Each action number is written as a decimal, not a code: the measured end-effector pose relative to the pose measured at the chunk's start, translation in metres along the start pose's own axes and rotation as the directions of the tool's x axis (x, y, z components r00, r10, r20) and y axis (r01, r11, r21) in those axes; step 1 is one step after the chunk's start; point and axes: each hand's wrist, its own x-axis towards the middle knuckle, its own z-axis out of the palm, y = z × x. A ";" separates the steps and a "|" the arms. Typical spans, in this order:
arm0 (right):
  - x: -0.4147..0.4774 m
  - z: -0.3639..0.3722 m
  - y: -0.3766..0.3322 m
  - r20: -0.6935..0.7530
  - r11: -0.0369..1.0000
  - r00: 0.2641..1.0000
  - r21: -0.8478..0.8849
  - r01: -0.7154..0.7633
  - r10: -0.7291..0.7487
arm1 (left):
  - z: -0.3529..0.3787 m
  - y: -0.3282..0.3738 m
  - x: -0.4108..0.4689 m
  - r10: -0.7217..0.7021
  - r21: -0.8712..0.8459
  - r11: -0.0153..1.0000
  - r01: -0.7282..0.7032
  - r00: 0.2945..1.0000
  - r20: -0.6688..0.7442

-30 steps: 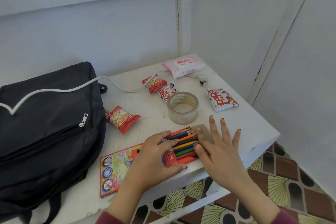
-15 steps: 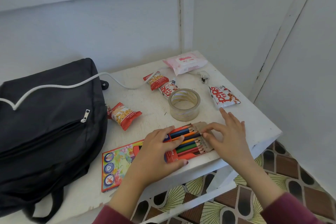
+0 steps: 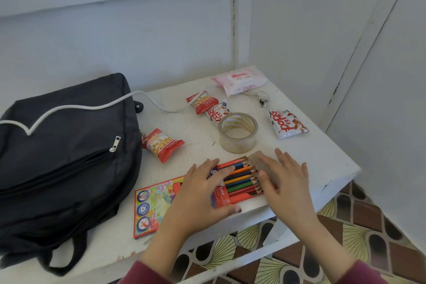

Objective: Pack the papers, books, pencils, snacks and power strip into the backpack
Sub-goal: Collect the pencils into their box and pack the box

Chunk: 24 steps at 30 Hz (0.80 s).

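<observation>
**Shutting the pencil box before it goes in the bag**

From the head camera we see the pencil box (image 3: 239, 183) lying at the near edge of the white table (image 3: 327, 159). Its right end is open and the coloured tips show. The left hand (image 3: 202, 191) lies across the box with its fingers straight on top and its thumb against the near side. We judge this pins the box so it cannot slide.

The right hand (image 3: 287, 180), fingers spread and straight, presses on the cardboard flap at the open end, probably to fold it shut so no pencils spill later.

The black backpack (image 3: 64, 157) sits at the left, and we cannot tell if it is unzipped. A white cable (image 3: 69, 110) drapes over it. Snack packets (image 3: 162, 144), a tape roll (image 3: 237, 132) and a pack of wipes (image 3: 239, 79) lie beyond the box, not yet packed.
</observation>
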 end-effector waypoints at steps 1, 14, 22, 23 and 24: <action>-0.002 0.000 0.000 0.011 0.999 1.000 0.041 0.006 -0.006 | -0.001 -0.001 -0.002 -0.017 0.019 1.000 0.017 1.000 0.008; 0.014 -0.017 0.016 0.212 0.937 0.927 0.235 0.259 -0.310 | -0.014 -0.029 -0.023 -0.094 -0.246 0.965 0.093 0.996 0.005; 0.023 -0.034 0.018 0.509 0.945 0.797 0.201 0.258 -0.325 | -0.024 -0.035 -0.022 -0.099 -0.355 0.927 0.117 0.993 0.069; 0.023 -0.034 0.018 0.512 0.943 0.792 0.189 0.273 -0.331 | -0.024 -0.035 -0.022 -0.099 -0.355 0.927 0.117 0.993 0.068; 0.023 -0.032 0.018 0.510 0.941 0.790 0.178 0.289 -0.339 | -0.023 -0.035 -0.022 -0.100 -0.355 0.928 0.117 0.993 0.065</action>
